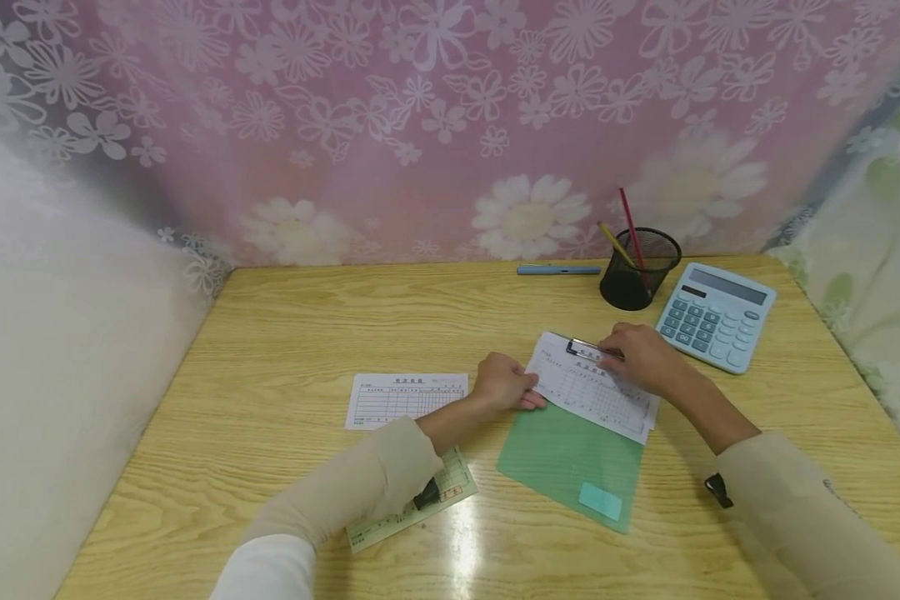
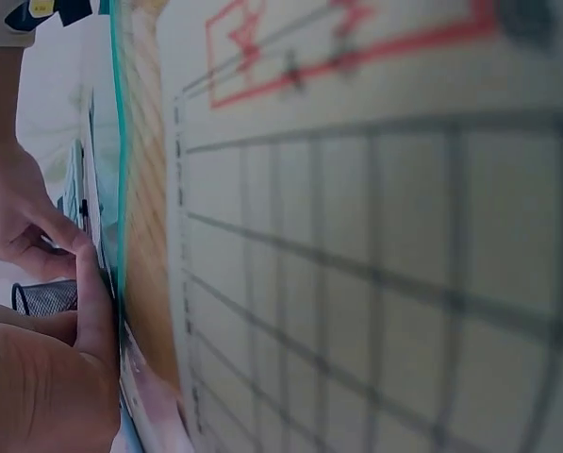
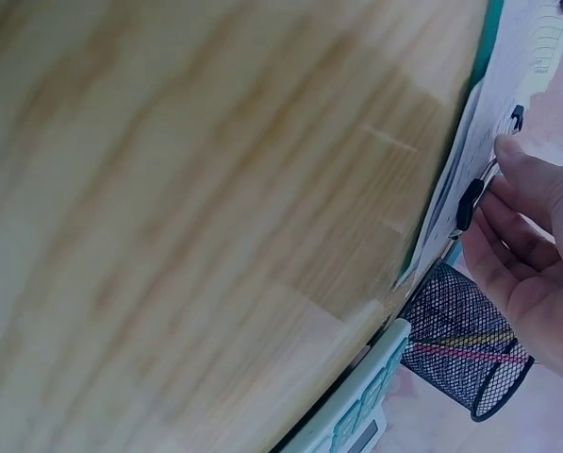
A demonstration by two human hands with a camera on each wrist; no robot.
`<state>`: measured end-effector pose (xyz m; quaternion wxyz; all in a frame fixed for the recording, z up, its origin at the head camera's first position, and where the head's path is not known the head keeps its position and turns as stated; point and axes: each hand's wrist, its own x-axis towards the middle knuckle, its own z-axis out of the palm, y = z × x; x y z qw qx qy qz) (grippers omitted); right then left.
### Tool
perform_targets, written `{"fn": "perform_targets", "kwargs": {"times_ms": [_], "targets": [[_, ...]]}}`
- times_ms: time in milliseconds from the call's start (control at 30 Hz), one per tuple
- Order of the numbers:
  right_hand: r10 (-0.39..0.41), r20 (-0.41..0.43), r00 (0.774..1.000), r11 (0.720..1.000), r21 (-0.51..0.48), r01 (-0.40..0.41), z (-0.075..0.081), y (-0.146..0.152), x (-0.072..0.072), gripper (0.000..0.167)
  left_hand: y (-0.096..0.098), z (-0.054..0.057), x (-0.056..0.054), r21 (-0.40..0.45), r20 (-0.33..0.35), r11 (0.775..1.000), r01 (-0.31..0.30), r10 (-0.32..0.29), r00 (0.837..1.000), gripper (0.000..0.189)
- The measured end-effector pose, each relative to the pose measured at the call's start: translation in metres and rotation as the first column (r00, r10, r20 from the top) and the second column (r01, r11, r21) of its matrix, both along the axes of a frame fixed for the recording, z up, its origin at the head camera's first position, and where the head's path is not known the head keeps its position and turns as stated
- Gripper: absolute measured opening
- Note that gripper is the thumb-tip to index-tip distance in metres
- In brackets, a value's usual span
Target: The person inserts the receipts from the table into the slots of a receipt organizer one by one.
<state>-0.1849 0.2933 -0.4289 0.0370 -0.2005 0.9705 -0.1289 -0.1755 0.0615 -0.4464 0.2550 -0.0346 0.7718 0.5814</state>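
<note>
A green clipboard [image 1: 570, 467] lies tilted on the table, with white printed forms [image 1: 596, 387] over its upper part. My right hand [image 1: 641, 354] pinches the metal clip [image 1: 581, 347] at the top between thumb and fingers. The clip's black end [image 3: 470, 203] shows close to the fingertips in the right wrist view. At the forms' left edge, my left hand [image 1: 504, 382] pinches them by the side; its lower fingers extend beside the clipboard. A light-blue sticker [image 1: 600, 500] marks the board's lower end.
Another white form [image 1: 405, 396] lies left of the clipboard. A greenish form [image 1: 412, 521] is partly under my left forearm. Behind stand a black mesh pencil cup [image 1: 630, 287] and a blue calculator [image 1: 720, 317]. A blue pen [image 1: 558, 270] lies along the table's back edge.
</note>
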Motion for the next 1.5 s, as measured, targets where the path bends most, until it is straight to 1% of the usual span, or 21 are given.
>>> {"fn": "perform_targets", "kwargs": {"times_ms": [100,233,367,567,733,900,1133,1333,1467,1500], "targets": [[-0.002,-0.004,1.0,1.0,0.018,0.002,0.0,0.0,0.002,0.024,0.004,0.001,0.0,-0.028,-0.013,1.0,-0.009,0.008,1.0,0.016],[-0.004,-0.002,1.0,0.999,0.04,0.004,0.001,-0.001,0.004,0.025,0.006,0.003,0.0,-0.05,-0.006,0.999,-0.016,0.016,1.0,0.017],[-0.002,-0.008,1.0,0.999,0.032,0.002,0.001,-0.001,0.005,0.025,0.007,0.004,0.0,-0.068,-0.017,0.998,-0.009,0.008,1.0,0.016],[0.017,-0.046,0.999,1.0,0.013,-0.016,0.0,-0.002,0.006,0.022,0.009,0.004,-0.001,-0.089,-0.03,0.996,-0.01,0.007,1.0,0.015],[0.013,-0.041,0.999,1.0,0.02,-0.013,-0.001,-0.004,0.006,0.021,0.011,0.003,-0.004,-0.108,-0.038,0.994,-0.013,0.009,0.999,0.017],[0.007,-0.025,1.0,0.999,0.036,-0.006,0.0,-0.005,0.006,0.022,0.014,0.003,-0.006,-0.108,-0.043,0.994,-0.023,0.018,0.999,0.015],[0.001,-0.029,1.0,0.999,0.049,0.0,0.002,-0.006,0.006,0.022,0.019,0.004,-0.01,-0.101,-0.036,0.994,-0.038,0.035,0.999,0.015],[0.004,-0.036,0.999,0.998,0.065,-0.002,0.002,-0.007,0.005,0.022,0.018,0.004,-0.011,-0.099,-0.032,0.995,-0.027,0.024,0.999,0.016],[-0.004,-0.019,1.0,0.998,0.067,0.005,0.001,-0.007,0.004,0.022,0.012,0.006,-0.01,-0.096,-0.012,0.995,0.002,-0.003,1.0,0.02],[-0.008,-0.01,1.0,0.998,0.064,0.008,0.001,-0.008,0.004,0.022,0.008,0.007,-0.009,-0.089,-0.01,0.996,0.02,-0.021,1.0,0.021]]}}
